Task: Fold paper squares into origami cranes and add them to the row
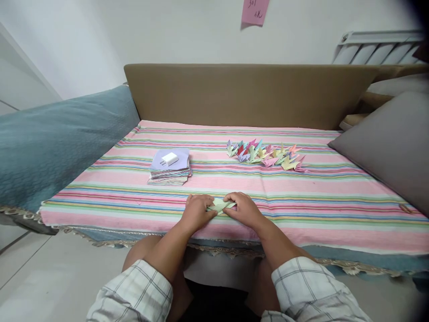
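Observation:
A pale green piece of folded paper (219, 205) lies low over the striped cloth near the seat's front edge. My left hand (198, 210) pinches its left end between thumb and fingers. At the other end, my right hand (244, 209) is closed on the paper in the same way. Parts of the folds are hidden under my fingers. Beyond my left hand stands a stack of paper sheets (169, 174), lilac on top, with a white charger plug (170, 158) resting on it. Farther back to the right sits a cluster of folded paper cranes (264, 154) in many colours.
The striped cloth (110, 179) covers a sofa seat with a brown backrest (248, 96). A blue-covered armrest (67, 134) bounds the left, a grey cushion (392, 147) the right. A small brown object (406, 209) lies near that cushion. A pink note (254, 12) hangs on the wall.

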`<action>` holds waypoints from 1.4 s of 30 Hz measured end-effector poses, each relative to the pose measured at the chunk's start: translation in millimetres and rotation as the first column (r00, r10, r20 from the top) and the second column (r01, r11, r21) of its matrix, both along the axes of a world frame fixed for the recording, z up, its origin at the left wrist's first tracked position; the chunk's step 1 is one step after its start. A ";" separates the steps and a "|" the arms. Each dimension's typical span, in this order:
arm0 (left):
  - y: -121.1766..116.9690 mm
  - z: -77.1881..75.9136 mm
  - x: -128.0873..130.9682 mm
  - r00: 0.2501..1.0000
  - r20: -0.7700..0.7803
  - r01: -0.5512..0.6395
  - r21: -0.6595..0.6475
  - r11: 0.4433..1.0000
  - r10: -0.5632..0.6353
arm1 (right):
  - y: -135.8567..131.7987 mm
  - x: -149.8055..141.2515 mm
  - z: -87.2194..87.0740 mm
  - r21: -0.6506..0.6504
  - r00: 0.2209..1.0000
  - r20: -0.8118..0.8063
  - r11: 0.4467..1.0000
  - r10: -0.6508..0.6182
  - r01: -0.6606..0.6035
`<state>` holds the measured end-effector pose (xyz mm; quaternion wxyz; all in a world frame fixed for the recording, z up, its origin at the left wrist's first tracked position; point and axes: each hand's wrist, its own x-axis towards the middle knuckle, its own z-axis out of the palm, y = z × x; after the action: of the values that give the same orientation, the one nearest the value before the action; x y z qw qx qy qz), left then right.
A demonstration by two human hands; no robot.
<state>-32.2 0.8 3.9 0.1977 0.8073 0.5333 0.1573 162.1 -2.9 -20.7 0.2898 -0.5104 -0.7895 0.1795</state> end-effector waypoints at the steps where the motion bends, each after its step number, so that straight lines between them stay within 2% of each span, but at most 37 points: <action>1: 0.1 0.1 -0.6 1.000 0.002 0.005 -0.002 1.000 -0.005 | 0.0 0.0 0.1 0.000 1.000 0.001 1.000 0.001 -0.001; 7: -1.0 5.1 -3.7 0.999 0.007 0.048 -0.019 0.999 -0.048 | -0.4 0.1 2.6 0.002 1.000 -0.003 1.000 0.016 -0.016; 16: -3.8 11.0 0.0 1.000 0.004 0.024 -0.042 0.999 -0.024 | 7.3 6.3 -3.7 -0.021 0.989 -0.062 0.991 0.131 -0.132; 21: -4.4 10.8 1.2 1.000 -0.010 0.004 -0.041 0.999 -0.004 | 7.0 9.3 2.4 -0.046 0.980 -0.112 0.985 0.163 -0.169; 30: -5.8 16.7 5.7 0.999 -0.012 -0.040 -0.004 0.999 0.040 | 7.1 11.9 5.5 -0.067 0.970 -0.162 0.979 0.179 -0.192; 34: -5.5 19.1 7.1 0.997 -0.037 -0.063 0.005 0.998 0.063 | 6.7 15.7 6.2 -0.100 0.970 -0.191 0.980 0.148 -0.169; 40: -5.2 21.6 8.8 0.996 -0.069 -0.059 -0.002 0.998 0.058 | 7.2 26.3 3.4 0.020 0.985 -0.083 0.988 0.151 -0.150; 42: -5.1 21.4 9.2 0.996 -0.069 -0.061 0.003 0.998 0.061 | 6.3 28.2 3.4 0.018 0.989 -0.058 0.991 0.134 -0.133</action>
<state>-23.0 -4.3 25.4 0.1739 0.7958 0.5641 0.1353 190.3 3.5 -17.3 0.3040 -0.4489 -0.8141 0.2080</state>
